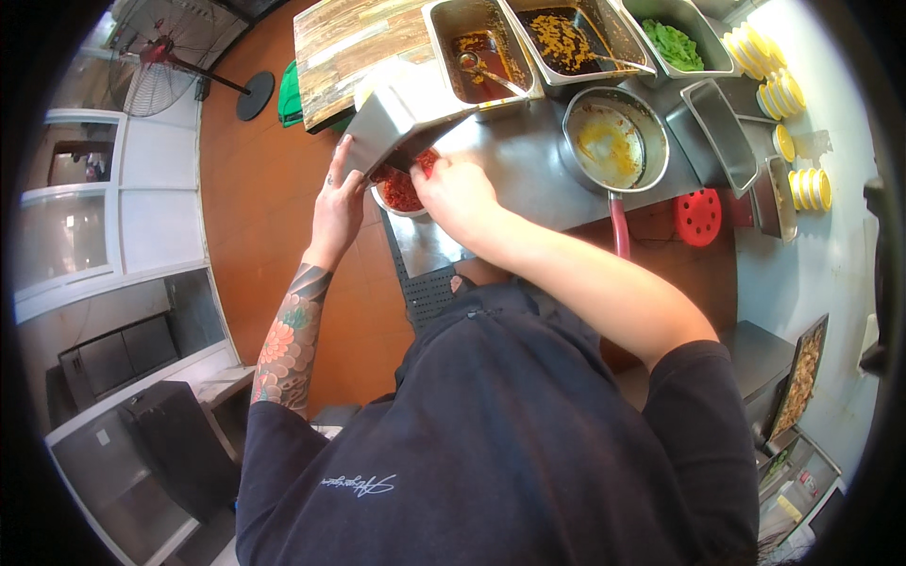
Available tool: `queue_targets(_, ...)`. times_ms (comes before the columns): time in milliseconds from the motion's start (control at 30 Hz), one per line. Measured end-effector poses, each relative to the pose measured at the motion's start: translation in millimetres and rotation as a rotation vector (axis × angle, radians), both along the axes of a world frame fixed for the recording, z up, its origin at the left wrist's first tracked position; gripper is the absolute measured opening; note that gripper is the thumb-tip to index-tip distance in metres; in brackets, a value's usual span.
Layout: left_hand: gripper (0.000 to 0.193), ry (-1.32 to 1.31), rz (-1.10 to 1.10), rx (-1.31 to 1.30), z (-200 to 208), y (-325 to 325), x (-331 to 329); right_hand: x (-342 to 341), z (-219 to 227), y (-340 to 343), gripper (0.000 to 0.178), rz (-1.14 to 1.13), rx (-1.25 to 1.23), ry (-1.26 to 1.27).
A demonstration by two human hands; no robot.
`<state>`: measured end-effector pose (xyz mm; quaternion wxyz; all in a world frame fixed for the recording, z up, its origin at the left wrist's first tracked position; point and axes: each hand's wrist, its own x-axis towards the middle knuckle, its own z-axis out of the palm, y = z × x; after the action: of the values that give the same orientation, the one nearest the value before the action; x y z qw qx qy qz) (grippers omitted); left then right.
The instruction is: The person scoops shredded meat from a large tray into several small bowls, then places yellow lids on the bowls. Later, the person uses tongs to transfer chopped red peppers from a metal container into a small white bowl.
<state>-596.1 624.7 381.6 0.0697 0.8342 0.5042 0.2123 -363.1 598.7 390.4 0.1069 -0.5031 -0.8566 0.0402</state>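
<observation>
A deep stainless steel food pan [385, 121] is tipped over a white bowl [412, 214], its mouth turned down toward the bowl. My left hand [338, 209] grips the pan along its near left side. Red chopped food [400, 192], possibly chilli, fills the bowl, and more of it shows at the pan's mouth. At that mouth my right hand [455, 196] is closed, its curled fingers among the red pieces. Its fingertips are partly hidden.
On the steel counter [528, 174] stands a saucepan [609, 141] with its red handle toward me. Behind are pans of dark sauce [491, 87] and leafy greens [670, 45]. A wooden board [363, 42] lies far left. A red stool [697, 218] stands right; a fan [160, 52] far left.
</observation>
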Motion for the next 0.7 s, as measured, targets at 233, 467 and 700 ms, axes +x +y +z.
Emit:
queue_targets(233, 0.008, 0.008, 0.004, 0.044, -8, -3, 0, 23, -20, -7, 0.031, -0.124, 0.044, 0.147)
queue_targets(467, 0.009, -0.052, 0.072, 0.084, -15, -1, 3, 37, -30, -25, 0.048, -0.094, -0.151, 0.071)
queue_targets(700, 0.005, -0.172, 0.192, 0.064, -28, -10, 6, 38, -32, -62, 0.058, -0.107, -0.199, 0.2)
